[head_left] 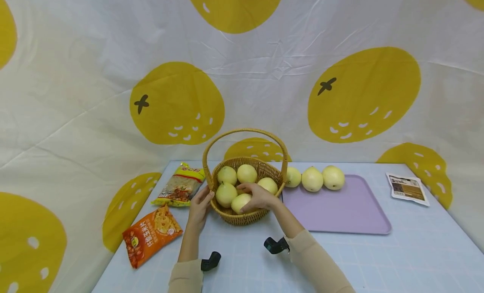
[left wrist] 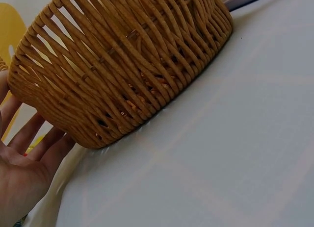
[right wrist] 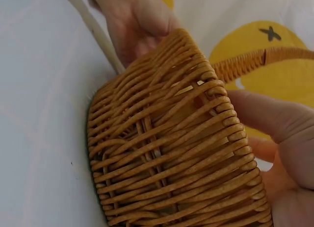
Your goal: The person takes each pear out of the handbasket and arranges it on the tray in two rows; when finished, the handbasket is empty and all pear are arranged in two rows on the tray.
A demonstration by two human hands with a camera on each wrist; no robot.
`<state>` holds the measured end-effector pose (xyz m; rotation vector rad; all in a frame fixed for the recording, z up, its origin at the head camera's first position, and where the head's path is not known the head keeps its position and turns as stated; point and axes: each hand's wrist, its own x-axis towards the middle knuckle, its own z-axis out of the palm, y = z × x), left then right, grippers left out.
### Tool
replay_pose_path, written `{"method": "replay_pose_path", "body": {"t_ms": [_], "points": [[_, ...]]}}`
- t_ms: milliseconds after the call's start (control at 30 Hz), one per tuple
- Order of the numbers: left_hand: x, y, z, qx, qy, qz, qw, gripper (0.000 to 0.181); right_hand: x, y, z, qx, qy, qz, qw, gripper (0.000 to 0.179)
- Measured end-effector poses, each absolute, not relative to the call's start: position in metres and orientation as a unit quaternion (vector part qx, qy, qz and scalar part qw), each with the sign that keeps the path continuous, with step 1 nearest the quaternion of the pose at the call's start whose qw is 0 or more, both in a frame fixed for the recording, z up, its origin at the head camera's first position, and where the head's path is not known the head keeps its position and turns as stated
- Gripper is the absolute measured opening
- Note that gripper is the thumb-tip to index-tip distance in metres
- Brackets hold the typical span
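Observation:
A brown wicker basket (head_left: 242,219) with a tall hoop handle stands on the table with several pale yellow-green pears (head_left: 247,174) inside. At its left side, my left hand (head_left: 200,204) holds the rim, thumb at the edge; in the left wrist view its fingers (left wrist: 46,143) lie along the outer wall. Over the front of the basket, my right hand (head_left: 259,197) grips a pear (head_left: 239,201) between thumb and fingers. From the right wrist view, the basket wall (right wrist: 171,153) hides that pear.
Right of the basket lies a purple tray (head_left: 340,213), with a row of pears (head_left: 312,179) along its back edge. A yellow food packet (head_left: 181,186) and an orange snack bag (head_left: 152,234) lie to the left. At the far right is a white-and-brown pouch (head_left: 407,189).

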<state>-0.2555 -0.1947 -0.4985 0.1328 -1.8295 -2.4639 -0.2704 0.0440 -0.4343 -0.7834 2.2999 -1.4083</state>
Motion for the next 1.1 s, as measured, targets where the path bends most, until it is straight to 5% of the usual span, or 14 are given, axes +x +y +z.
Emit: {"method": "replay_pose_path", "body": {"t_ms": [567,767,1100], "points": [[-0.255,-0.194,-0.497,0.044,-0.596,-0.801,0.031,0.052,-0.254,0.052,-0.417,-0.272,0.766,-0.572,0.110,0.057],[-0.256,-0.195,-0.499,0.046,-0.595,-0.802,0.033,0.052,-0.259,0.053,-0.438,-0.241,0.697,-0.672,0.069,0.054],[-0.255,-0.195,-0.497,0.042,-0.593,-0.803,0.028,0.052,-0.232,0.074,-0.435,-0.176,0.608,-0.769,0.083,0.056]]}}
